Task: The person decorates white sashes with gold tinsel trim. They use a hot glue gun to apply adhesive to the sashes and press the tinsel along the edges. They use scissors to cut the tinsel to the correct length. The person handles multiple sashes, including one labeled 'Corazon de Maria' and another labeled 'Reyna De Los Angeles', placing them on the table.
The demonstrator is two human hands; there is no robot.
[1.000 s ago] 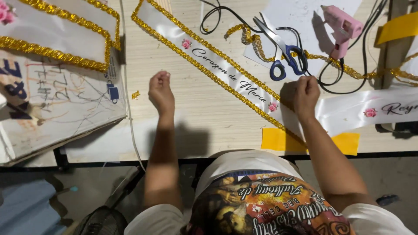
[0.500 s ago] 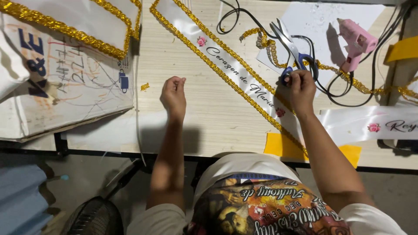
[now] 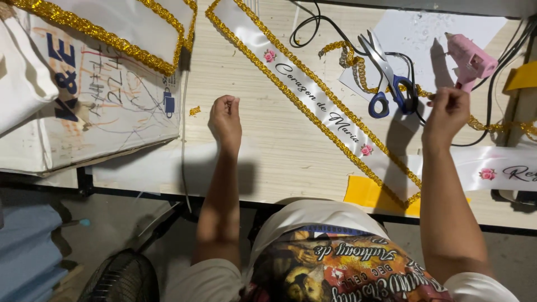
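Pale wood tabletop [image 3: 263, 140], craft stuff all over. White sash [image 3: 313, 98] w/ gold trim lies diagonally betw. the hands. Left hand [image 3: 226, 118] loosely curled, fingertips pinched together, can't tell on what; small gold scrap [image 3: 194, 111] just beside it. Right hand [image 3: 446, 110] raised, fingers bunched shut, near blue-handled scissors [image 3: 390, 84] & just below pink glue gun [image 3: 470, 57]. Gold braid [image 3: 358, 64] under scissors.
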